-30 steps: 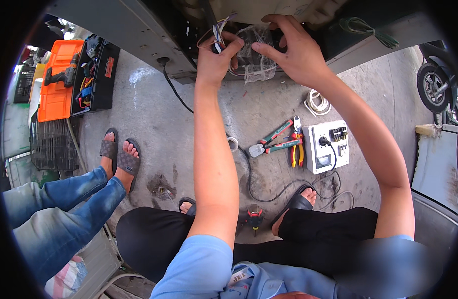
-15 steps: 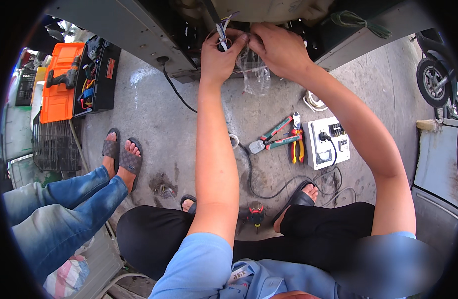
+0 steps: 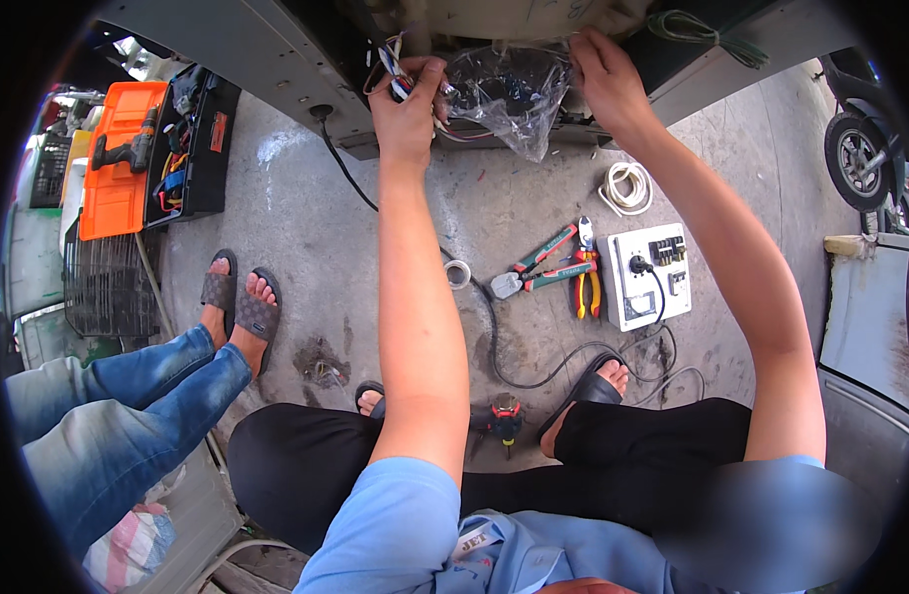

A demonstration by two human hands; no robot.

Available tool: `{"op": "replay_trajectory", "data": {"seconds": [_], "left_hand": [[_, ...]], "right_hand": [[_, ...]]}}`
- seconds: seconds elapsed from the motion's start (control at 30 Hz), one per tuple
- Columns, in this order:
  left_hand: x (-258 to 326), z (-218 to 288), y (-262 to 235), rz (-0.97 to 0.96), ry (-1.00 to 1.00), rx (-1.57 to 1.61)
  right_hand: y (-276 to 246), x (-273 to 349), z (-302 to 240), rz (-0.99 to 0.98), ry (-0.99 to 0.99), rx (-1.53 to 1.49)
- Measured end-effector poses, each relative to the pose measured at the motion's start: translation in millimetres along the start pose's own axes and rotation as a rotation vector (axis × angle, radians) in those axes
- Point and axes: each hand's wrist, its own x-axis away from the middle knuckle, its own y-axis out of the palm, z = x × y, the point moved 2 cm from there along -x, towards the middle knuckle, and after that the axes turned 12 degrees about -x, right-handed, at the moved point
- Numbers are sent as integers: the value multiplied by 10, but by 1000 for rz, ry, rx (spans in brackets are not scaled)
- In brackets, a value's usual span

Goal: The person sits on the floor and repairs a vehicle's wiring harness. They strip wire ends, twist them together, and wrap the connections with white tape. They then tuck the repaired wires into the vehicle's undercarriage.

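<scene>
My left hand is closed round a bundle of coloured wires at the open underside of a grey metal appliance cabinet. A clear plastic bag spreads between my two hands, hanging at the cabinet's opening. My right hand pinches the bag's right edge near its top, fingertips bent together. Through the film, dark parts show, too blurred to name. Pale and reddish wires run just below the bag. The left edge of the bag touches or lies close to my left fingers; I cannot tell which.
On the concrete floor are cable cutters, red-yellow pliers, a white switch box, coiled white cable, a tape roll and a power driver. Left are an orange-black toolbox and another person's sandalled feet.
My hands have moved apart, the right one to the right and the left one slightly left. The plastic bag, bunched between them before, is now spread wide.
</scene>
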Motion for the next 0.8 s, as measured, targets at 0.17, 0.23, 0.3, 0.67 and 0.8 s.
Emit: {"op": "replay_trajectory", "data": {"seconds": [0.17,0.23,0.3,0.67,0.8], "left_hand": [[6,-10,85,113,40,11],[27,-11,108,141,54,25],[50,14,118,151,80,44],[6,48,141,211,14,-10],[-38,88,139,232,-17,1]], "right_hand": [[-161,153,110,290,-30,41],[-166,185,80,300,-92,103],[-150,193,-12,272,-171,183],[352,654,-618,-396,-923,1020],[353,468,-467,-623,-402,1290]]}}
